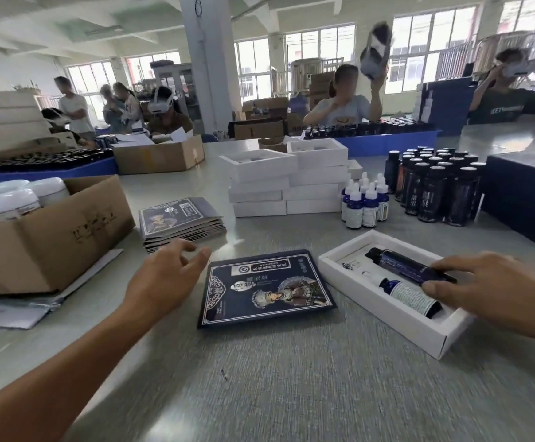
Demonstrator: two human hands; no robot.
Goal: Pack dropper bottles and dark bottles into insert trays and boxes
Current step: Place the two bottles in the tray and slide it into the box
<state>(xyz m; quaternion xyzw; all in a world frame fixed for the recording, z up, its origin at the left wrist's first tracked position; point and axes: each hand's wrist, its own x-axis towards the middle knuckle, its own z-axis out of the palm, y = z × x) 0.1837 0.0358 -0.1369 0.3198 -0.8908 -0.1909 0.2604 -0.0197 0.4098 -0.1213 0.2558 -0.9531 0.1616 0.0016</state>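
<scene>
A white insert tray point(352, 287) lies on the table at the right. In it lie a dark bottle point(403, 261) and a blue dropper bottle point(403, 290), side by side. My right hand point(489, 287) rests on both bottles, fingers on the dark one and thumb on the dropper bottle's label. My left hand point(167, 275) hovers with loosely spread fingers, holding nothing, left of a flat dark printed box point(264, 287). More dropper bottles point(363, 200) and several dark bottles point(435, 186) stand behind the tray.
Stacked white trays point(288, 183) stand at centre back, a pile of flat dark boxes point(180, 223) at left centre. A cardboard box point(52, 234) with white jars sits at left. A dark blue carton point(524, 199) is at right. People work at the far tables.
</scene>
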